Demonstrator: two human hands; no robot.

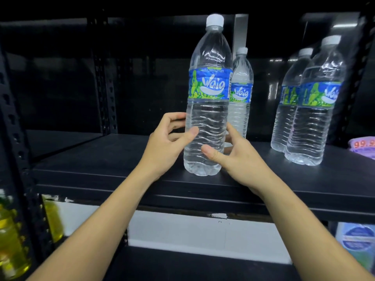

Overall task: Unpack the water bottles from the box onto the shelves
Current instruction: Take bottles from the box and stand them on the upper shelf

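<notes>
Bottle (209, 118) upright on shelf (101, 163), a hand either side

Bottle stands straight ahead of me, between my two hands; long axis vertical, base on the shelf close to the front edge. My left hand (168, 138) curls at its left flank, thumb tip on the front wall, fingers bent toward the side; my right hand (239, 157) sits lower, thumb on the front, fingers wrapped round the right side and partly hidden behind. Both hold lightly, palms off the plastic; neither is clearly nearer. Clear ribbed plastic, full of water; white cap; blue and green label at mid height. Rear bottle (241, 94) just behind and to the right, near touching, cannot tell; right pair (312, 118) well apart. Box not in view. My guess: it is set down, so next is letting go and drawing back straight; tall and narrow, a sideways brush could tip it.
</notes>
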